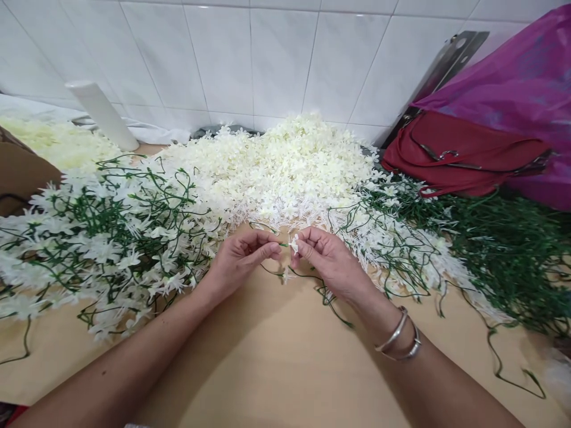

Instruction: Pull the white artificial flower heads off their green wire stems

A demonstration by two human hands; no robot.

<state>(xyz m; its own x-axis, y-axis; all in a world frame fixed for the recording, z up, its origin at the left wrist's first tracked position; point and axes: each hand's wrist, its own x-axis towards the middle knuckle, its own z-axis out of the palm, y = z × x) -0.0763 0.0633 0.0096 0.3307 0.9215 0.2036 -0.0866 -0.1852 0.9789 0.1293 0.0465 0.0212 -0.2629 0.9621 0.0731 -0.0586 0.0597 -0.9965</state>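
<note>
The left hand [241, 252] pinches the tip of a thin green stem [284, 244] between thumb and forefinger, and the right hand [323, 258] pinches a small white flower [294, 243] with its fingertips closed on it; the two hands meet just above the middle of the wooden table [276, 356], and flower and stem tip are touching or nearly so. The rest of the stem hangs down under the right hand toward 5 o'clock. The flower looks very light and soft, probably thin plastic or cloth, so it may crush or slip easily; it seems best held at its base, not at the petals. The stem looks thin and bendy, so it is better held close to the tip. On the right wrist sit two metal bangles [399, 339]. At 12 o'clock lies a big heap of loose white flowers [289, 166]. At 9 o'clock lies a pile of stems with flowers on them [111, 238]. At 3 o'clock lies a pile of bare green stems [504, 249]. Behind it, at 2 o'clock, is a red bag [459, 157] under a purple plastic sheet [526, 89]. At 10 o'clock a white tube [102, 116] leans against the tiled wall [267, 59].
</note>
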